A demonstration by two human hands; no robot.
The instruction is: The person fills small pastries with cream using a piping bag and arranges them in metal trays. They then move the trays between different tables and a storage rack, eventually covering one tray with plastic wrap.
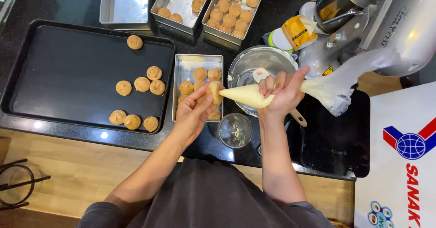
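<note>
My left hand (pixel 193 112) holds a small round golden pastry puff (pixel 215 92) above a small steel tray (pixel 181 64) that has several more puffs in it. A clear piping bag (pixel 247 96) full of pale cream is squeezed in my right hand (pixel 284 92). The bag's tip points left and meets the puff. The loose twisted end of the bag (pixel 345 80) trails to the right.
A large black baking tray (pixel 68 73) with several puffs lies at the left. Three steel pans (pixel 125 3) stand at the back, two with puffs. A steel mixing bowl (pixel 259 60), a glass (pixel 235 130) and a stand mixer (pixel 386 24) sit nearby.
</note>
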